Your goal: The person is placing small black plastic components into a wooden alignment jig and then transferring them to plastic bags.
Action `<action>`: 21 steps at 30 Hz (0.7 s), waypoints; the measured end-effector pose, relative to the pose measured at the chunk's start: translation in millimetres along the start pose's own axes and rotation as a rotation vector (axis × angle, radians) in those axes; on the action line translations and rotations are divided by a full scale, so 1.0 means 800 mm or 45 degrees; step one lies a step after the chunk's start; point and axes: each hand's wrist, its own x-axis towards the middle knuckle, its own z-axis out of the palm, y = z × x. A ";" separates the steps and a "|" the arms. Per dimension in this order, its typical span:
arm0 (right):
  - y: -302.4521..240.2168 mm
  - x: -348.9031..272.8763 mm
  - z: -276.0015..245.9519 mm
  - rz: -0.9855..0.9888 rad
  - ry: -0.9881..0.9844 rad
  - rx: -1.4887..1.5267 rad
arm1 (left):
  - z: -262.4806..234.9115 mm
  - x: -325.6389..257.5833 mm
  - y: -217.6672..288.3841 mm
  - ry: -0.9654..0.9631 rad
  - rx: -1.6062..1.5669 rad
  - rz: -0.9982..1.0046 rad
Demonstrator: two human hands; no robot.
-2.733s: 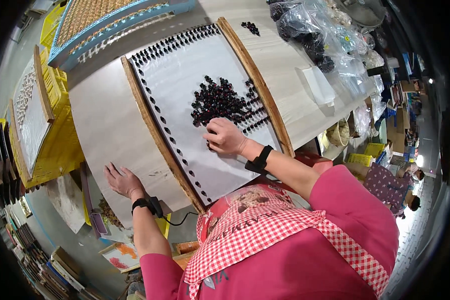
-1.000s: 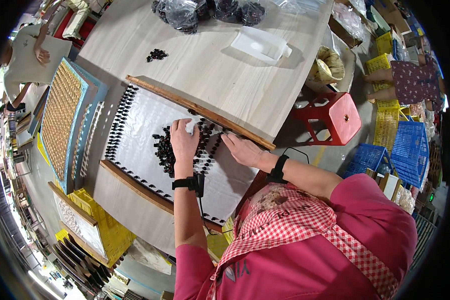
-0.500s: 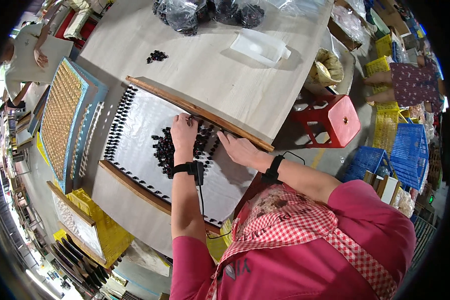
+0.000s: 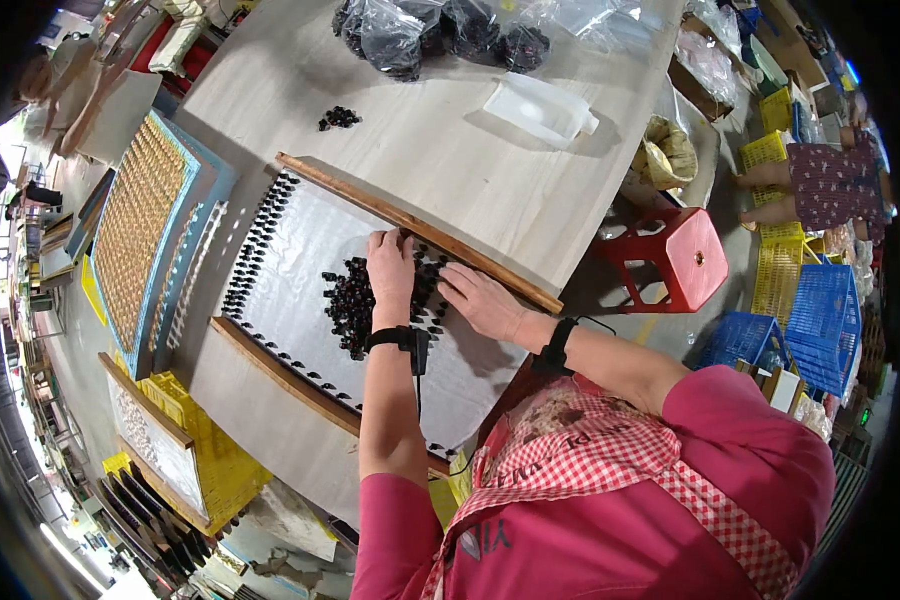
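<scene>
Hands lie flat and open, side by side, gripping nothing: left hand on the pile of small dark pieces, right hand at its 3 o'clock, spreading them over the wood-edged white tray on the table.

A pale wood-grain table fills the upper middle of the frame. On it, at centre, lies a white sorting board with wooden side rails. Toward the upper left sits a small heap of dark beads. Along the top edge lie clear plastic bags of dark pieces, and a white plastic container rests at upper right.
</scene>
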 end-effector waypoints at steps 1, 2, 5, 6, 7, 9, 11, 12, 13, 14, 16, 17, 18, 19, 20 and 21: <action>-0.002 -0.001 -0.002 0.000 -0.024 -0.026 | 0.004 0.000 -0.001 -0.061 -0.013 -0.104; -0.005 -0.001 -0.005 -0.001 -0.048 -0.051 | 0.007 0.000 -0.002 0.004 0.004 -0.096; -0.004 -0.005 0.003 0.018 -0.065 0.012 | 0.011 -0.003 -0.004 0.023 0.018 -0.049; -0.002 -0.007 0.006 0.014 -0.065 0.010 | 0.010 -0.007 -0.005 0.027 0.017 -0.050; -0.002 -0.007 0.008 -0.006 -0.056 0.023 | 0.009 -0.015 -0.012 0.022 0.061 0.024; -0.003 -0.007 0.010 -0.037 -0.042 0.044 | 0.008 -0.031 -0.023 0.083 0.128 0.120; 0.003 -0.011 0.004 -0.066 -0.090 0.091 | 0.000 -0.041 -0.013 0.035 0.072 0.136; 0.004 -0.011 0.004 -0.061 -0.086 0.096 | -0.007 -0.045 -0.012 0.029 0.076 0.140; 0.006 -0.012 0.002 -0.059 -0.104 0.137 | -0.014 -0.049 -0.007 -0.074 0.111 0.147; 0.009 -0.011 0.002 -0.058 -0.123 0.178 | -0.021 -0.050 -0.003 -0.179 0.145 0.153; 0.011 0.002 0.006 -0.081 -0.034 0.206 | -0.033 -0.054 0.007 -0.139 0.151 0.184; 0.008 0.015 0.007 -0.113 0.046 0.231 | -0.037 -0.059 0.005 -0.093 0.152 0.205; 0.005 0.029 0.007 -0.149 0.056 0.222 | -0.038 -0.062 -0.002 -0.102 0.158 0.193; 0.003 0.043 0.011 -0.147 0.057 0.231 | -0.040 -0.067 -0.003 -0.109 0.164 0.191; 0.002 0.055 0.017 -0.119 0.087 0.185 | -0.041 -0.073 -0.003 -0.119 0.208 0.209; 0.003 0.065 0.021 -0.091 0.116 0.140 | -0.042 -0.080 -0.002 -0.128 0.252 0.226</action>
